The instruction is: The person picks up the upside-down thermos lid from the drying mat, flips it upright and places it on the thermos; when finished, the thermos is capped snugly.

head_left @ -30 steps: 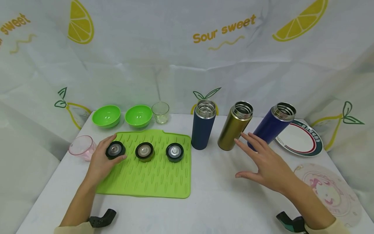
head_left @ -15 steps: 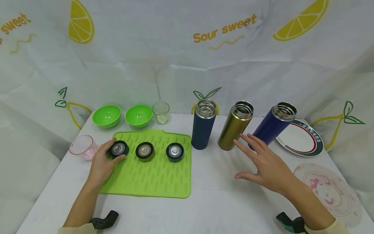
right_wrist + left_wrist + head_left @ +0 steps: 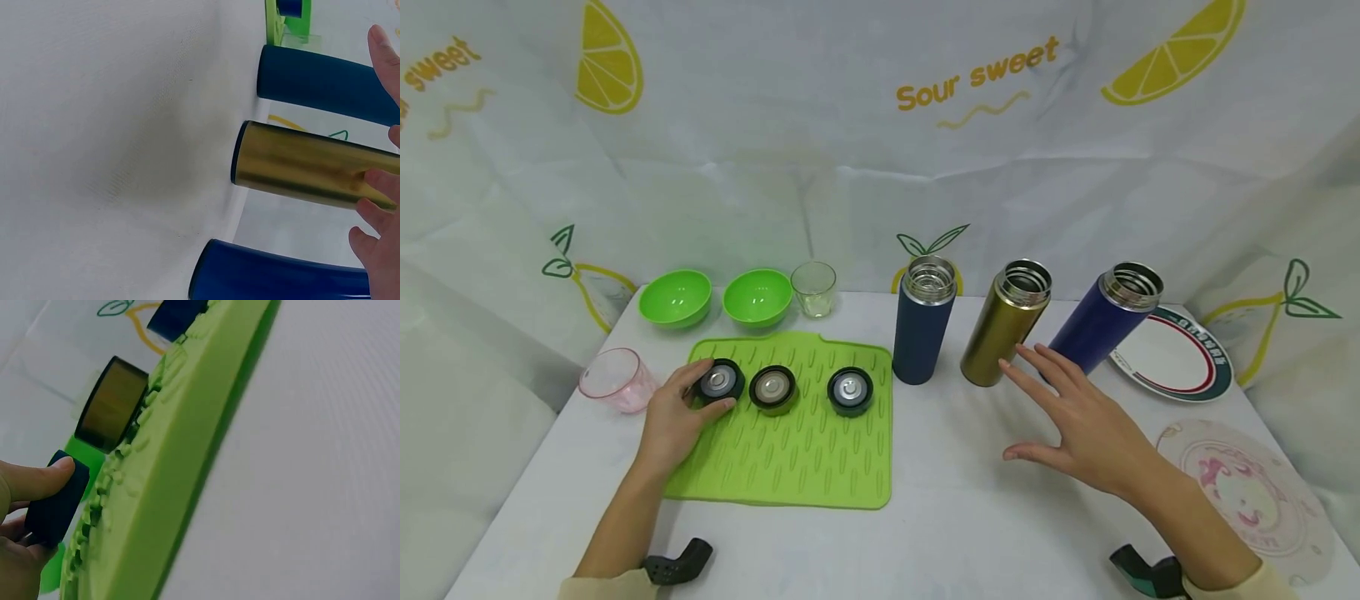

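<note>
Three round black flask lids on a ribbed green silicone mat [image 3: 790, 450], three open steel flasks standing along the table's back edge.
Left hand [image 3: 673, 417] pinches the leftmost black lid [image 3: 718, 382] near the mat's back-left corner, thumb and fingers curled round it; right hand [image 3: 1086, 425] hovers with fingers spread, holding nothing, fingertips just beside the gold metal flask [image 3: 1003, 329].

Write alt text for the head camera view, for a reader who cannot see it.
A person's left hand grips a dark lid on a green ridged mat, beside two more lids. The open right hand reaches toward a gold flask standing open between two blue flasks on a white table.
</note>
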`<state>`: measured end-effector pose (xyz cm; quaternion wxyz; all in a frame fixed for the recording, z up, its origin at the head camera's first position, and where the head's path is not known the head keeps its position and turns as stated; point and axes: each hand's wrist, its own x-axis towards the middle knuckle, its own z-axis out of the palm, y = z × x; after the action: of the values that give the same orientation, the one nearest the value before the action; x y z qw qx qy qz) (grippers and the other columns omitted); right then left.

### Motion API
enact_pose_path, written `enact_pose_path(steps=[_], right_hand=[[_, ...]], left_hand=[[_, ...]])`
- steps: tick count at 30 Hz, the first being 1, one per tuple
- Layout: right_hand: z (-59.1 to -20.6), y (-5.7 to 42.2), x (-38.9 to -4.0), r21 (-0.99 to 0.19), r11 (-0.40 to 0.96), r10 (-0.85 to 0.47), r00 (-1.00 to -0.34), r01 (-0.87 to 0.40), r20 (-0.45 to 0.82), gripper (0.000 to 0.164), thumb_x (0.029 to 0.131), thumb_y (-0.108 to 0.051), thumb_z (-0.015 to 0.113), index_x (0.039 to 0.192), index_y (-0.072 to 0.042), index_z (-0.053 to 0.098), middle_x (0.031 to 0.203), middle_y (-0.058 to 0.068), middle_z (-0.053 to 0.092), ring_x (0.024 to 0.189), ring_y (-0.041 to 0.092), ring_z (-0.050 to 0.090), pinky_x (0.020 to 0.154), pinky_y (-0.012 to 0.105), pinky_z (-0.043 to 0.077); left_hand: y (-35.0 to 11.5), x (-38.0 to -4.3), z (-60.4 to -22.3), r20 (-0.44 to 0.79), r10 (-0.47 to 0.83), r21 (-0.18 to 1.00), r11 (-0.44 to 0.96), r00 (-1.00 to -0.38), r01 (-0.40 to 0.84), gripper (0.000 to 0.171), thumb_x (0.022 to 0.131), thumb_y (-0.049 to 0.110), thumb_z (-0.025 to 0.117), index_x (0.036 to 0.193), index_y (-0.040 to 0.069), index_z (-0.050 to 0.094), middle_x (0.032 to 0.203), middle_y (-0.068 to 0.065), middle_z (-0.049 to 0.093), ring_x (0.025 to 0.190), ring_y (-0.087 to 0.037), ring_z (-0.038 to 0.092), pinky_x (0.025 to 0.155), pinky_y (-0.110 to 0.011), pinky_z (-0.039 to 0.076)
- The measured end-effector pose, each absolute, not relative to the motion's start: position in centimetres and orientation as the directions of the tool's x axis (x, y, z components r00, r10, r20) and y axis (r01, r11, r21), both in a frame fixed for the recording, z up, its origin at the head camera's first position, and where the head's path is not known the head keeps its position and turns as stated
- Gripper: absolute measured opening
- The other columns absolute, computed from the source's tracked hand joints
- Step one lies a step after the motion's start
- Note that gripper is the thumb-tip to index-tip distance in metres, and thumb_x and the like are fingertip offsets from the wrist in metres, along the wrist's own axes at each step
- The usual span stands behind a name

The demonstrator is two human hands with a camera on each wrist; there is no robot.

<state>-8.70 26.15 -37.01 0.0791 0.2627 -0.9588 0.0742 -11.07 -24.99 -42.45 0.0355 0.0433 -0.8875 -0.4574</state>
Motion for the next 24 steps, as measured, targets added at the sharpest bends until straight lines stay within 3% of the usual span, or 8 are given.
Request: enact_pose_path(steps=[4,7,12,15,20,24], right_hand=[[-36.9,26.2,-8.7,-0.108,0.855,-0.483,-0.856,-0.507,0.184,0.1,0.077,-0.067,0.077,0.16,-0.03,0.034,0.168,0.008,0.029,0.151,0.039,0.031,0.102,0.07,0.048],[-36.8,26.2,-8.7,-0.122,0.856,-0.478,-0.86,-0.501,0.181,0.101,0.077,-0.066,0.077,0.16,-0.03,0.033,0.168,0.008,0.029,0.152,0.038,0.029,0.102,0.07,0.047],[-36.2,26.0,-8.9,-0.181,0.841,-0.476,-0.856,-0.51,0.202,0.102,0.076,-0.061,0.081,0.16,-0.029,0.034,0.168,0.008,0.03,0.151,0.038,0.031,0.099,0.07,0.05],[-35.7,25.7,-9.0,-0.224,0.823,-0.472,-0.848,-0.522,0.24,0.1,0.075,-0.056,0.085,0.159,-0.028,0.037,0.165,0.009,0.035,0.146,0.038,0.038,0.095,0.067,0.054],[-34.9,25.0,-9.5,-0.28,0.782,-0.464,-0.82,-0.557,0.334,0.099,0.072,-0.045,0.09,0.157,-0.026,0.042,0.158,0.009,0.045,0.133,0.032,0.054,0.091,0.056,0.059],[-34.5,24.2,-10.1,-0.337,0.723,-0.465,-0.786,-0.603,0.408,0.095,0.07,-0.03,0.094,0.153,-0.021,0.048,0.154,0.005,0.051,0.12,0.019,0.062,0.089,0.027,0.06]], left_hand=[[-24.0,-11.0,-41.0,0.083,-0.084,0.819,0.573,-0.993,0.02,0.073,0.084,0.005,0.082,0.149,-0.001,0.048,0.157,-0.021,0.045,0.15,-0.039,0.038,0.117,-0.051,0.039],[-23.0,-10.9,-39.4,0.123,-0.055,0.826,0.559,-0.991,0.071,0.073,0.084,0.007,0.083,0.149,0.003,0.051,0.155,-0.014,0.048,0.147,-0.031,0.044,0.115,-0.04,0.044],[-20.6,-10.5,-36.8,0.207,0.017,0.861,0.472,-0.978,0.19,0.073,0.079,0.004,0.086,0.145,0.005,0.056,0.149,-0.009,0.053,0.133,0.0,0.05,0.104,-0.007,0.045],[-19.0,-10.3,-35.5,0.257,0.075,0.872,0.411,-0.964,0.264,0.073,0.075,0.0,0.087,0.142,0.004,0.059,0.146,-0.01,0.055,0.125,0.012,0.051,0.103,-0.005,0.045],[-16.2,-10.1,-33.7,0.289,0.165,0.862,0.383,-0.943,0.332,0.073,0.072,-0.001,0.089,0.14,0.006,0.062,0.144,-0.006,0.058,0.126,-0.001,0.058,0.102,-0.009,0.048],[-13.9,-10.3,-32.7,0.333,0.242,0.836,0.37,-0.911,0.404,0.074,0.07,0.0,0.091,0.138,0.007,0.064,0.143,-0.005,0.059,0.13,-0.019,0.061,0.104,-0.015,0.051]])
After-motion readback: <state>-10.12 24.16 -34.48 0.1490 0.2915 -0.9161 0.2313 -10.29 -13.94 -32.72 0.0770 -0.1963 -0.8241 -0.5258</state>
